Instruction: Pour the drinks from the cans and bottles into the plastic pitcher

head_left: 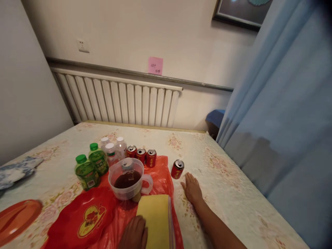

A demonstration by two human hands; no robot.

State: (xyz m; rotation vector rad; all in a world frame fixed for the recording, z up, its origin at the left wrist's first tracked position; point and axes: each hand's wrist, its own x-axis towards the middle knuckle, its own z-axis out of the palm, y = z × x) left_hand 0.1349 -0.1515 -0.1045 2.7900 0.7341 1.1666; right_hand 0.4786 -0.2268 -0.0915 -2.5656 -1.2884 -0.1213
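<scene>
My right hand (192, 188) lies on the flowered cover with its fingers extended, just right of an opened red drink can (177, 169). A small gap seems to part the fingertips from the can. At the bottom edge, my left hand (134, 232) rests against the left side of a folded yellow cloth (155, 219); its fingers lie over the edge and seem to grip nothing. Beyond the cloth stands a clear plastic measuring jug (126, 166) holding dark brown liquid, its handle to the right. A scalloped red tray (62, 224) lies left of the jug.
Behind the jug stand several red cans (151, 159), white-capped clear bottles (120, 148) and two green-capped bottles (86, 174). Red plastic sheeting (162, 173) lies underneath. An orange lid (20, 218) is at left. A radiator (119, 98) lines the wall; a blue curtain (280, 103) hangs right.
</scene>
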